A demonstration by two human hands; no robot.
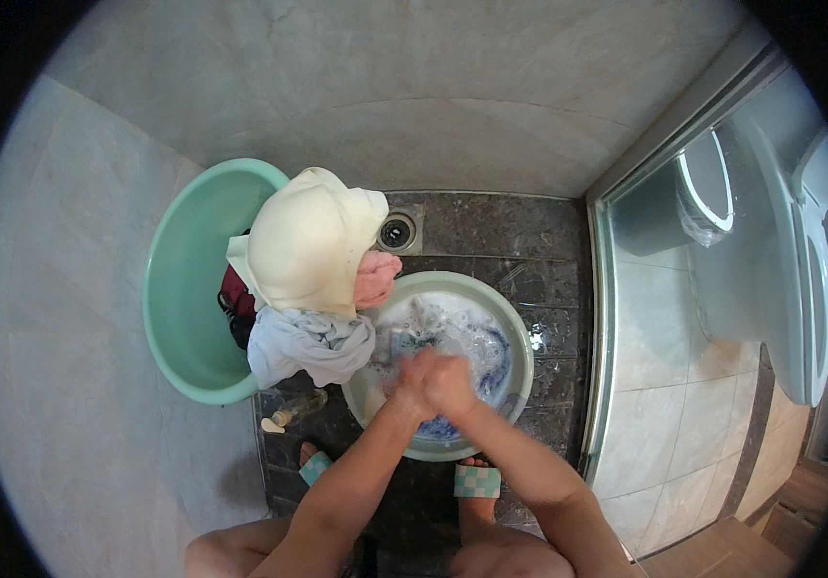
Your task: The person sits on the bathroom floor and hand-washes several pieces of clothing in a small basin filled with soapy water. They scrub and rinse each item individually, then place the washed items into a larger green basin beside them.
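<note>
My left hand (412, 383) and my right hand (450, 384) are pressed together over a pale green basin (524, 339). Both are blurred, and their fingers are bent inward. Whether cloth is pinched between them is hidden. White suds (450, 311) cover much of the water below. Blue cloth (495, 361) shows through the foam along the basin's right side, and a teal patterned piece of fabric (408, 341) lies just beyond my fingers.
A larger mint-green tub (168, 289) stands left, with a cream moulded garment (305, 238), pink cloth (376, 278), light blue cloth (309, 347) and dark red fabric (238, 292) piled at its right side. A bottle (295, 410), floor drain (397, 231) and glass partition (602, 311) are nearby.
</note>
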